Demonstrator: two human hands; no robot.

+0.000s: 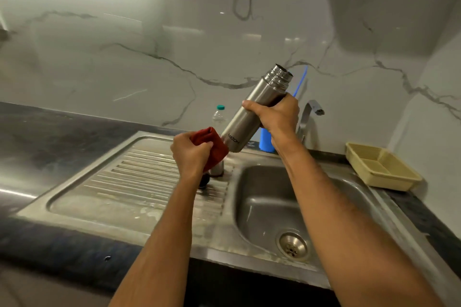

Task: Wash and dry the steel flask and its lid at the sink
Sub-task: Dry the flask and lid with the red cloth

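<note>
Gripping the steel flask (252, 112) round its upper body above the sink (249, 207), the right hand (277, 114) tilts it while the left hand (190, 154) pinches a soft red cloth (212, 139) against its base; rigid, probably slick when wet, it needs that full-hand hold.

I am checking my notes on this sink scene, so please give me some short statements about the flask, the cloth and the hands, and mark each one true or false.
1. The right hand grips the steel flask. True.
2. The flask has its lid screwed on. False: its threaded neck is bare and open, and the steel lid stands on the drainboard.
3. The left hand holds a red cloth against the lower part of the flask. True.
4. The flask is held straight upright. False: it is tilted, mouth up and toward the right.
5. The yellow basket lies inside the sink basin. False: it rests on the counter to the right of the basin.
</note>
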